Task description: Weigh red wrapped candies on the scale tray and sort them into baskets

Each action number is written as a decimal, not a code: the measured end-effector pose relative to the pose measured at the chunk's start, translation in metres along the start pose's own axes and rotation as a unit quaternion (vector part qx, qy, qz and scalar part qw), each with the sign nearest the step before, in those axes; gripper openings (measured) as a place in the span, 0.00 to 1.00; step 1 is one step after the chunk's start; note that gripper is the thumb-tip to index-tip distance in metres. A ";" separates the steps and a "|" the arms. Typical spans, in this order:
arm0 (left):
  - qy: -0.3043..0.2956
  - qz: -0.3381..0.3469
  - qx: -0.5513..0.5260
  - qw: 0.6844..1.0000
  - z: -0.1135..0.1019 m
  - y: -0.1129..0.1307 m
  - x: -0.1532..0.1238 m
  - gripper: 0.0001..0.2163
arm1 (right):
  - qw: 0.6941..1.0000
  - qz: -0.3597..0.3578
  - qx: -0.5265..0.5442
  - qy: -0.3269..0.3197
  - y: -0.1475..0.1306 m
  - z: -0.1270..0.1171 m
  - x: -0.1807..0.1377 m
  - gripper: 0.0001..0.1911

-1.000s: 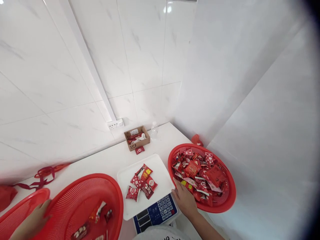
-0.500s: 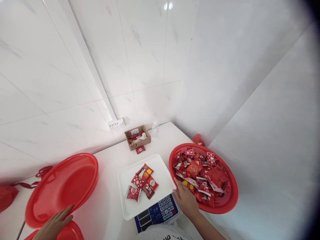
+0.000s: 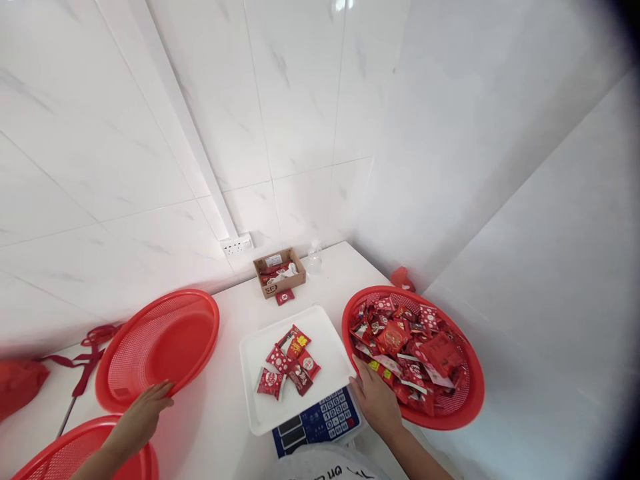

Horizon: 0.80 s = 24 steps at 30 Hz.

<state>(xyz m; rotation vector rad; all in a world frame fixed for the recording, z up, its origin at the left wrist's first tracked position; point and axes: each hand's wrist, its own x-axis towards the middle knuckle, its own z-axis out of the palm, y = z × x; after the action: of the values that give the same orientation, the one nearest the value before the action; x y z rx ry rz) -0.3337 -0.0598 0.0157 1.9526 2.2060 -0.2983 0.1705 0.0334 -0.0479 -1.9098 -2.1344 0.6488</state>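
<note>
My left hand [image 3: 143, 410] is at the near rim of a red plastic basket [image 3: 113, 347] with nothing visible inside, its fingers along that rim. My right hand [image 3: 377, 397] holds the left rim of another red basket [image 3: 473, 393], which is full of small red snack packets [image 3: 400, 340]. Its fingers lie against the rim, partly hidden. Between my hands, a white tray [image 3: 257, 413] sits on a weighing scale [image 3: 320, 420] with a blue keypad. Several red snack packets [image 3: 290, 360] lie grouped on the tray.
A cardboard box [image 3: 280, 273] with packets stands by the wall, one packet [image 3: 285, 297] before it. Beside it is a clear plastic bottle [image 3: 314, 259]. At left are another red basket [image 3: 75, 433], red-handled scissors [image 3: 93, 353] and a red bag [image 3: 20, 387]. Walls border the table.
My left hand and the left basket have moved right and away from me, uncovering more of the scissors and the basket below. My right hand stays at the full basket's rim.
</note>
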 end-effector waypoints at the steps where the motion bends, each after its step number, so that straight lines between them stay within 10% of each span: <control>1: -0.010 0.009 -0.003 1.000 -0.001 0.009 0.005 0.21 | 1.000 -0.001 0.001 0.002 0.000 0.000 0.000 0.27; 12: 0.058 0.094 -0.037 0.993 -0.005 0.080 0.051 0.21 | 1.000 -0.006 0.004 0.010 0.002 0.000 0.000 0.26; 17: 0.147 0.132 -0.126 0.972 0.001 0.167 0.067 0.16 | 1.000 -0.011 -0.007 0.009 -0.001 -0.002 -0.002 0.26; 24: 0.084 0.108 -0.144 0.980 0.030 0.264 0.070 0.36 | 1.000 0.000 -0.009 -0.006 -0.003 -0.004 -0.003 0.27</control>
<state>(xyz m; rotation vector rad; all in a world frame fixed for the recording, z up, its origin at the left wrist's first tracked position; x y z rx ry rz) -0.0799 0.0300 -0.0403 2.0875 1.9694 0.2136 0.1705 0.0312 -0.0426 -1.9191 -2.1560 0.6450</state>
